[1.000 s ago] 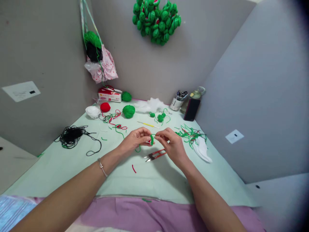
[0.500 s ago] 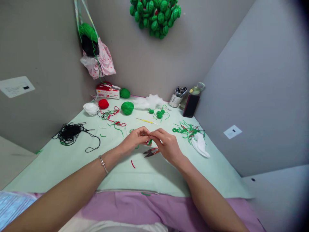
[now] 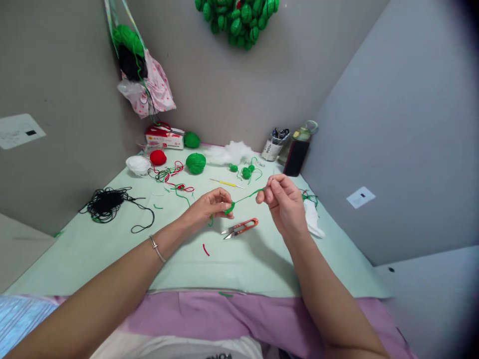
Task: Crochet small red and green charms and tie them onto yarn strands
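Observation:
My left hand [image 3: 211, 205] pinches a small green crocheted piece [image 3: 229, 209] over the middle of the table. From that piece a green yarn strand [image 3: 250, 195] runs up to the right, stretched to my right hand [image 3: 282, 199]. The fingers of my right hand are closed on the strand, and a thin needle-like tip shows faintly above them. Below and between the hands lie orange-handled thread snips [image 3: 241, 228], blades pointing left. A short red yarn piece [image 3: 206, 250] rests nearer the front edge.
Behind the hands are a yellow crochet hook [image 3: 227, 183], a green yarn ball [image 3: 195, 163] and white stuffing [image 3: 234, 153]. Black yarn [image 3: 107, 203] lies left. A pen cup [image 3: 271, 149] and phone [image 3: 297, 157] stand back right, with white cloth [image 3: 313, 219] nearer.
My right hand has moved right and up, away from my left hand, drawing the green strand out between them. The snips are now fully in view.

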A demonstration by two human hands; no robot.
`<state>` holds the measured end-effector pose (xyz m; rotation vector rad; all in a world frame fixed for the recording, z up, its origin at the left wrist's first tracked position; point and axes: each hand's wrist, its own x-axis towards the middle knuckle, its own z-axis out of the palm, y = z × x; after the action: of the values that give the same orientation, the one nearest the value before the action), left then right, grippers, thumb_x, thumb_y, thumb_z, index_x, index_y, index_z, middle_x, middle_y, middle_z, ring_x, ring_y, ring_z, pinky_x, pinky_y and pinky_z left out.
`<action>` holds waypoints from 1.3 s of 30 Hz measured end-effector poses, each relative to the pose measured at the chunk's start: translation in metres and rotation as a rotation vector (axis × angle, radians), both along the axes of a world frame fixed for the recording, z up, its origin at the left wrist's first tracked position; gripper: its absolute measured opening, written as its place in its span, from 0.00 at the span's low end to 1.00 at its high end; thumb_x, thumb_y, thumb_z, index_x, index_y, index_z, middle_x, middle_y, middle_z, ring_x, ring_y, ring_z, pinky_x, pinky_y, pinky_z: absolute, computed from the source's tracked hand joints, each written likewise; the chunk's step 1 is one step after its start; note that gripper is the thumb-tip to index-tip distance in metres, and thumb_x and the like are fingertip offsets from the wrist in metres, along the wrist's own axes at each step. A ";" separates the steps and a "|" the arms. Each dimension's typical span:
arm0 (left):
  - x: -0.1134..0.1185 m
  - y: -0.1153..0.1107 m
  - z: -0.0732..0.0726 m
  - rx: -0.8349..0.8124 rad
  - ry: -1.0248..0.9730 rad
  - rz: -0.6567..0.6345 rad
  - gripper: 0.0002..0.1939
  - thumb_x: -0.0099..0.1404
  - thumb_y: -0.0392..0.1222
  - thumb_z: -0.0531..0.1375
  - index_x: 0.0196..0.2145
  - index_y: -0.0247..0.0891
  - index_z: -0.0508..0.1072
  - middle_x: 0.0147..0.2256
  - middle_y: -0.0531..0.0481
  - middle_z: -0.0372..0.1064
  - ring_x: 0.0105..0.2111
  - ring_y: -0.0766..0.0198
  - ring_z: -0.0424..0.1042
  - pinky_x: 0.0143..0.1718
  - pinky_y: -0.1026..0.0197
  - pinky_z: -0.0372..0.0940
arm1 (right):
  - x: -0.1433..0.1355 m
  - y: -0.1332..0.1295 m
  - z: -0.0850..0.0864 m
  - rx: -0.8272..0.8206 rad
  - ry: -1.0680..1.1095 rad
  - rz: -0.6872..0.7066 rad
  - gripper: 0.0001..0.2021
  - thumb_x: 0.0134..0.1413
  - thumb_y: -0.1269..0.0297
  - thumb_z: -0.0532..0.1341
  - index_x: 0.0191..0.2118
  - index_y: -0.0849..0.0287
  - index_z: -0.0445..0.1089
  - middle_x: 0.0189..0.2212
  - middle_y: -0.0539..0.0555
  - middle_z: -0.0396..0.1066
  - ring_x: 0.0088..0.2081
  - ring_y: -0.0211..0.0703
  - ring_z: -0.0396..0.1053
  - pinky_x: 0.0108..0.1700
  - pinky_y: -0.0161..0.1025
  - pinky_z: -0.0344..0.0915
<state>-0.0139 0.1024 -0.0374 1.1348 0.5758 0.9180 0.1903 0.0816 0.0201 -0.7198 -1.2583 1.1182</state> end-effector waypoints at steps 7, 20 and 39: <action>-0.001 -0.004 0.012 -0.156 0.000 0.028 0.16 0.54 0.40 0.70 0.39 0.35 0.74 0.35 0.50 0.73 0.40 0.64 0.75 0.49 0.61 0.64 | -0.001 0.000 -0.001 0.003 -0.070 -0.029 0.07 0.58 0.60 0.62 0.38 0.57 0.67 0.22 0.45 0.63 0.27 0.37 0.68 0.33 0.37 0.65; -0.001 -0.001 0.008 -0.065 -0.008 0.103 0.15 0.57 0.43 0.69 0.40 0.37 0.73 0.33 0.51 0.74 0.33 0.67 0.74 0.44 0.60 0.67 | -0.004 -0.002 -0.012 0.338 -0.743 -0.183 0.06 0.61 0.64 0.61 0.37 0.54 0.76 0.28 0.51 0.65 0.31 0.39 0.63 0.32 0.37 0.59; -0.001 -0.001 0.009 0.021 0.058 0.201 0.12 0.56 0.43 0.69 0.36 0.36 0.76 0.31 0.52 0.73 0.33 0.65 0.74 0.44 0.59 0.68 | -0.003 -0.006 -0.011 0.379 -1.042 -0.131 0.09 0.63 0.69 0.56 0.38 0.57 0.75 0.28 0.50 0.62 0.28 0.36 0.60 0.32 0.36 0.56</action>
<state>-0.0150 0.1014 -0.0285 1.1401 0.7390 1.0680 0.1875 0.0754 0.0086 -1.1173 -2.1705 0.3149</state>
